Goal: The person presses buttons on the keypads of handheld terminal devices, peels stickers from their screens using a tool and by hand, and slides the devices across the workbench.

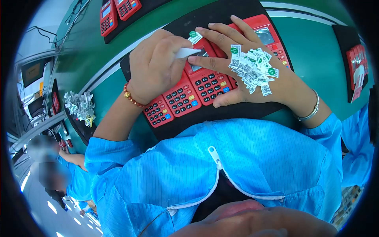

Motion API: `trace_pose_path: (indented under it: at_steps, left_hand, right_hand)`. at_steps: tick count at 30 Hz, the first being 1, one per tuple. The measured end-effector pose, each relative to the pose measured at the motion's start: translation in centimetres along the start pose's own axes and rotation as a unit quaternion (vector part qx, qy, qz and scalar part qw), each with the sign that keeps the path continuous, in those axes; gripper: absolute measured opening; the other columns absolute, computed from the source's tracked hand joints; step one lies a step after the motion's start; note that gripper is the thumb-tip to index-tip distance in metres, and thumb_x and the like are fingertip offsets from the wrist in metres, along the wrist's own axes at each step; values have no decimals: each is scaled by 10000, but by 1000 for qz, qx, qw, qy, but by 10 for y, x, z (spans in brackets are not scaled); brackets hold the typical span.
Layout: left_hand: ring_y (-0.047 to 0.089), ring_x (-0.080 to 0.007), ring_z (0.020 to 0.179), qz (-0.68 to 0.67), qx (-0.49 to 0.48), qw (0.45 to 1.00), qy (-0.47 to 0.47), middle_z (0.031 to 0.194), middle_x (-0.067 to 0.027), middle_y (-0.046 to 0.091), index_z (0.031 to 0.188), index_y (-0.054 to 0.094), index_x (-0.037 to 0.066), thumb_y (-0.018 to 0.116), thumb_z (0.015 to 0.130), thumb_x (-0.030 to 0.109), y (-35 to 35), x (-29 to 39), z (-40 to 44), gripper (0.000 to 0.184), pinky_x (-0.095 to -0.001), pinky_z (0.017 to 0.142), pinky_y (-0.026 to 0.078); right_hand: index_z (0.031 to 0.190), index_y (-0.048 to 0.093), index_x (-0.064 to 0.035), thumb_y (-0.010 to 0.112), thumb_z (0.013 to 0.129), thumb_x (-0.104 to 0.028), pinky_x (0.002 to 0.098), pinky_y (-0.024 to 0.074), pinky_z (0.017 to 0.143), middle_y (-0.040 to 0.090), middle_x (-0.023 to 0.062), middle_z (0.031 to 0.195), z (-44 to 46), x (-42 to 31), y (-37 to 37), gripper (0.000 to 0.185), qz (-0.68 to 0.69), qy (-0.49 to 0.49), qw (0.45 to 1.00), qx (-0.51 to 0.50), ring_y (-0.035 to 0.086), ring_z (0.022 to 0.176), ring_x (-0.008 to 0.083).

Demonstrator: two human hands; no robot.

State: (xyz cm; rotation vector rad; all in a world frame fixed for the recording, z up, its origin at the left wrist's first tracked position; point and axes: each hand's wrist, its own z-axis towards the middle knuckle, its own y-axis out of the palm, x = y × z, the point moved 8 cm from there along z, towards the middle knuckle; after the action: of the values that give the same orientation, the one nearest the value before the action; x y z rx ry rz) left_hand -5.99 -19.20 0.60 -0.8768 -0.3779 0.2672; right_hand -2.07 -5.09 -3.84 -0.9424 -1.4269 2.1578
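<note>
Several red card terminals with black keys lie side by side on a black mat. My left hand is closed round a white pointed tool, its tip over the terminals near a screen. A white and green label lies at the top of one terminal, beside my fingers. My right hand lies palm down over the terminals, fingers spread. A thick cluster of QR-code stickers covers its back. My fingers and palm hide parts of the terminals.
More red terminals rest on a dark mat at the upper left, others at the far right. Crumpled silvery scraps are heaped at the left. A co-worker in blue sits at the lower left. A metal rail crosses behind the mat.
</note>
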Motion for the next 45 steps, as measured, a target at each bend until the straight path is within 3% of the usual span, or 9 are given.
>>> trace_pose_path:
  at_steps: [3, 8, 12, 21, 30, 32, 35, 39, 45]
  left_hand:
    - [640, -240, 714, -78, 40, 996, -1, 859, -76, 677, 1025, 670, 104, 783, 825, 71, 7, 31, 25, 232, -320, 619, 510]
    - [671, -303, 865, -188, -164, 966, -61, 998, -78, 670, 1172, 693, 143, 767, 837, 250, 23, 53, 29, 360, -371, 712, 548]
    - [653, -312, 801, 18, -209, 963, -172, 980, -86, 645, 1190, 675, 126, 668, 922, 180, -40, 2, -12, 273, -392, 677, 527]
    - [622, -251, 673, 205, -330, 919, -67, 825, -61, 598, 1175, 713, 127, 672, 867, 100, -39, 3, -16, 312, -364, 580, 492]
    - [620, -247, 663, 21, -89, 989, -120, 786, -45, 574, 1196, 714, 161, 667, 922, 221, -23, -14, -30, 284, -359, 567, 491]
    - [610, -258, 678, -16, -121, 985, -120, 797, -60, 577, 1225, 706, 167, 695, 918, 215, -21, -15, -21, 311, -358, 574, 482]
    - [619, -286, 726, 25, -188, 976, -109, 834, -116, 599, 1191, 717, 118, 719, 882, 201, -29, -28, -24, 320, -380, 607, 487]
    - [649, -394, 893, 7, -185, 976, -114, 999, -195, 644, 1085, 651, 9, 652, 908, 69, -19, -35, -40, 187, -429, 757, 525]
    - [552, -154, 903, -117, 78, 934, -327, 1013, -80, 593, 1107, 596, -35, 552, 1038, 90, -45, -60, -58, 150, -280, 785, 455]
  right_hand:
    - [1446, 563, -183, 621, 761, -804, 509, 142, 1260, 389, 113, 1596, 0, 1, -3, 926, 20, -10, 1000, -4, 290, 1507, 297]
    - [1326, 641, -130, 635, 831, -697, 508, 159, 1257, 378, 114, 1607, 1, 3, -4, 754, 1, -14, 1000, -7, 281, 1515, 296]
    - [1445, 567, -239, 547, 775, -820, 566, 163, 1234, 327, 180, 1620, 7, -8, -9, 887, -84, -7, 996, -18, 292, 1499, 387]
    - [1456, 558, -274, 536, 757, -864, 574, 87, 1248, 310, 188, 1626, 23, -35, 3, 915, 13, -18, 999, -36, 226, 1526, 392]
    - [1435, 584, -283, 541, 790, -834, 593, 101, 1242, 339, 197, 1610, 24, -38, 4, 850, 10, -33, 999, -30, 260, 1519, 378]
    - [1432, 586, -281, 538, 801, -827, 593, 100, 1242, 342, 209, 1604, 22, -37, 4, 836, 12, -32, 999, -25, 255, 1519, 382]
    - [1503, 496, -240, 470, 882, -793, 573, -88, 1235, 217, 192, 1661, 19, -34, 16, 833, 45, -48, 997, -38, 93, 1561, 356]
    - [1440, 563, -227, 589, 793, -797, 699, 79, 1182, 349, 263, 1578, 28, -36, 22, 862, 91, -103, 985, 101, 241, 1505, 438]
    - [1434, 554, -260, 609, 776, -793, 727, -43, 1172, 288, 291, 1601, 45, -40, 39, 849, 95, -80, 991, 45, 217, 1509, 470]
